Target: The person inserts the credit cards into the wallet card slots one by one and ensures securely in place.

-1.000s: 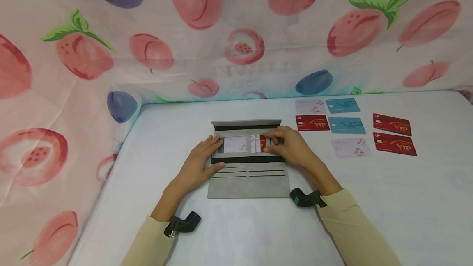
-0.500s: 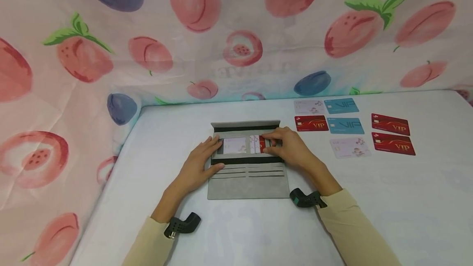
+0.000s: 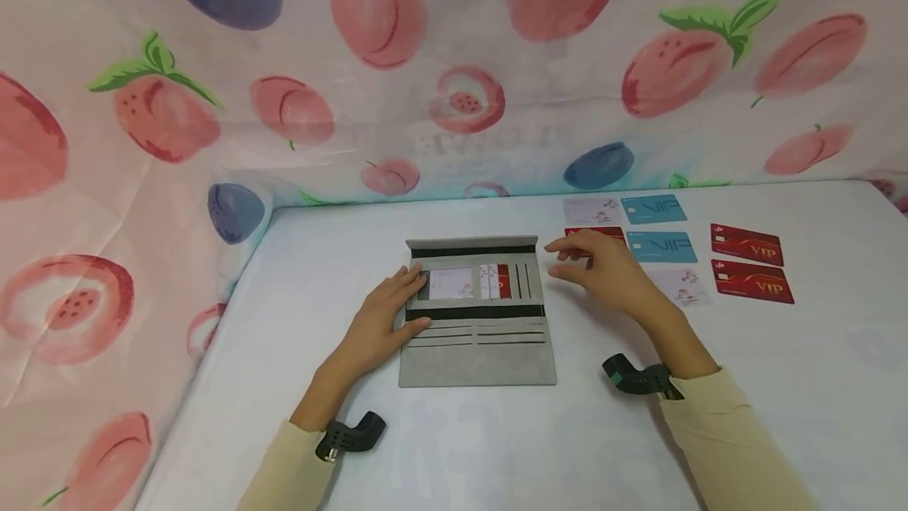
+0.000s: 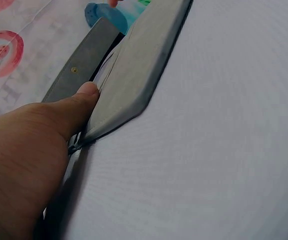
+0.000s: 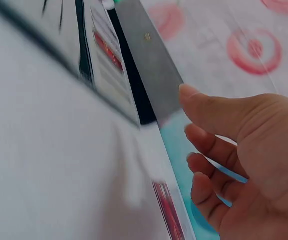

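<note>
A grey wallet lies unfolded on the white table, its upper flap tilted up at the back. My left hand rests along its left edge, with the thumb on the wallet in the left wrist view. A pale card sits in the window pocket. Beside it, pale cards and a red card show in the upright slots; slots farther right show no card. My right hand hovers right of the wallet, fingers loosely bent and holding nothing, partly covering a red card.
Loose cards lie at the back right: blue cards, pale cards and red cards. The lower wallet half has more horizontal slots. A fruit-patterned cloth rises behind the table and along its left side.
My right hand has let go of the red card in the wallet's slot and moved right, toward the loose cards. The left hand and wallet stay in place.
</note>
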Motion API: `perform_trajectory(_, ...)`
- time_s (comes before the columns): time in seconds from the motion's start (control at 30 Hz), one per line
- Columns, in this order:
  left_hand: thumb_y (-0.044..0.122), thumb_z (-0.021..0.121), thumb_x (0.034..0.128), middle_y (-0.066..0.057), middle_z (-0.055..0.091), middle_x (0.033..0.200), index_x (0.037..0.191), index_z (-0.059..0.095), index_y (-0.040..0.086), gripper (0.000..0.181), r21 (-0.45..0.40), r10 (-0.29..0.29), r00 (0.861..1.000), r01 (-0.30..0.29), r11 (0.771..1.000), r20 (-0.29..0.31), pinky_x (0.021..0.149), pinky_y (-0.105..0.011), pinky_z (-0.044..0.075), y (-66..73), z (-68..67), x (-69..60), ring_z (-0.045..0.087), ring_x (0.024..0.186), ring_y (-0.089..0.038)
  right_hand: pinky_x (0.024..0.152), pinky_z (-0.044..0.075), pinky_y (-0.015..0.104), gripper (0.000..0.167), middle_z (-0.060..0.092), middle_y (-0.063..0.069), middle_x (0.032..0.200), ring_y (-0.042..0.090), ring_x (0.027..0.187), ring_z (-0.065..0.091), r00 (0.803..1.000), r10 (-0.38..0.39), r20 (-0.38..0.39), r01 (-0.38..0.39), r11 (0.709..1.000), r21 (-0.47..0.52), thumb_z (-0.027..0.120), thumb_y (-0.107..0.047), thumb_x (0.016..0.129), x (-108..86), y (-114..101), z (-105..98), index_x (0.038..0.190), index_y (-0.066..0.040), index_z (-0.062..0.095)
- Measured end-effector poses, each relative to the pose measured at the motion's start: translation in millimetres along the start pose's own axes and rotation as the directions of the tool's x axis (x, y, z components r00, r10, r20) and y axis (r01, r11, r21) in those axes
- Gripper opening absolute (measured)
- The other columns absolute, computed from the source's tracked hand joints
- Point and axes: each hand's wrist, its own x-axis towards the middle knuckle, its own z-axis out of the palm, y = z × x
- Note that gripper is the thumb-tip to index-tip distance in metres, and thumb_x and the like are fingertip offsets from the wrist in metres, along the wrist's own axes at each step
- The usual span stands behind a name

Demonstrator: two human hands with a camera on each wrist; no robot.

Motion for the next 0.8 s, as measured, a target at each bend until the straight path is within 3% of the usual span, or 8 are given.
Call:
perform_trajectory(0.2,0.027,0.073,0.0947,-0.015,0.037,0.164,0.152,0.047,0.002,0.067,-0.004,0.0,1.0,0.0,1.0,-0.002,0.127,-0.056,0.024,0.2,-1.0,-2.2,0.031,0.154,-0.038,0.092,0.051,0.042,0.04,0.069,0.016,0.125,0.033,0.115,0.06,0.997,0.082,0.016,-0.081,0.997,-0.019,0.074,-0.026,0.095,-12.2,21.6,-26.4,0.131,-0.009,0.067)
perform_trajectory(0.53,0.027,0.073,0.0946,-0.015,0.038,0.163,0.151,0.048,0.002,0.067,-0.001,0.005,1.0,-0.005,1.0,-0.007,0.127,-0.056,0.024,0.5,-1.5,-1.2,0.031,0.153,-0.038,0.07,0.054,0.021,0.05,0.065,0.021,0.127,0.038,0.108,0.062,0.983,0.176,-0.048,-0.179,0.982,-0.06,0.072,-0.042,0.095,-37.7,63.7,-69.4,0.134,-0.01,0.065)
perform_trajectory(0.67,0.027,0.073,0.0945,-0.015,0.038,0.163,0.151,0.047,0.002,0.068,-0.001,0.003,1.0,-0.003,1.0,-0.007,0.127,-0.055,0.023,1.0,-1.7,-0.6,0.031,0.154,-0.038,0.067,0.051,0.014,0.049,0.065,0.02,0.126,0.033,0.107,0.061,0.981,0.182,-0.071,-0.187,0.979,-0.076,0.071,-0.042,0.096,-47.3,79.9,-81.7,0.133,-0.01,0.066)
perform_trajectory(0.8,0.027,0.073,0.0944,-0.015,0.038,0.163,0.151,0.047,0.002,0.068,-0.003,0.002,1.0,-0.002,1.0,-0.004,0.127,-0.055,0.023,1.5,-1.3,-0.5,0.031,0.154,-0.038,0.064,0.051,0.013,0.043,0.067,0.02,0.121,0.027,0.1,0.064,0.982,0.158,-0.106,-0.169,0.98,-0.104,0.073,-0.034,0.096,-56.3,95.3,-91.8,0.129,-0.007,0.069)
